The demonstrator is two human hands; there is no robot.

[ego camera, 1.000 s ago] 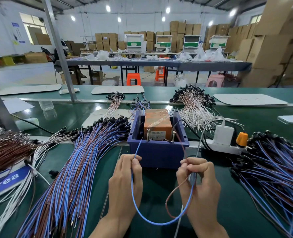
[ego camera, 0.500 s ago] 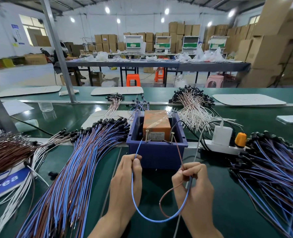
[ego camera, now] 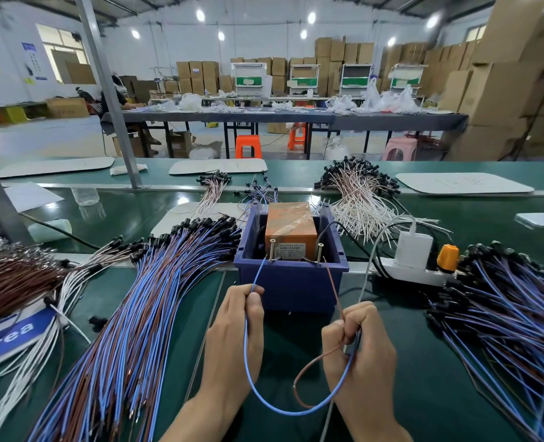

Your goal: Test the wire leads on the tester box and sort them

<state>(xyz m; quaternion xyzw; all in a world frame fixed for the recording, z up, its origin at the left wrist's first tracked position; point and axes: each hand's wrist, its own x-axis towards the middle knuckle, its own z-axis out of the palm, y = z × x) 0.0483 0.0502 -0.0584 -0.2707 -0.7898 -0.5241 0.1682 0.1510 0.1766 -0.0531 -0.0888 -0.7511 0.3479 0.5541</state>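
On the far left of the green bench (ego camera: 430, 393) lies a brown bundle (ego camera: 6, 282), with white wires (ego camera: 45, 317) and a blue sign (ego camera: 6, 339) beside it. Next comes a broad fan of blue and brown leads (ego camera: 130, 314), its black plugs reaching the left wall of the tester box (ego camera: 291, 285). The box is a blue bin holding an orange block, and two screws stand at its front.

The left hand (ego camera: 235, 330) rests just before the box, thumb and forefinger pinching the blue lead (ego camera: 248, 362). The lead's end rises to the left screw (ego camera: 272, 250); whether it touches I cannot tell. The lead loops down and across to the right hand (ego camera: 359, 355). That hand's fingers are curled tight round the loop and round a brown lead (ego camera: 334, 288) that climbs toward the right screw (ego camera: 320, 253).

A white cable (ego camera: 369, 266) runs between the box and a power strip (ego camera: 414, 274) carrying a charger (ego camera: 414, 247) and an orange plug (ego camera: 448, 256). Behind lies a pale pile (ego camera: 359, 199); on the far right a second blue pile (ego camera: 503, 314) lies close by the right hand.
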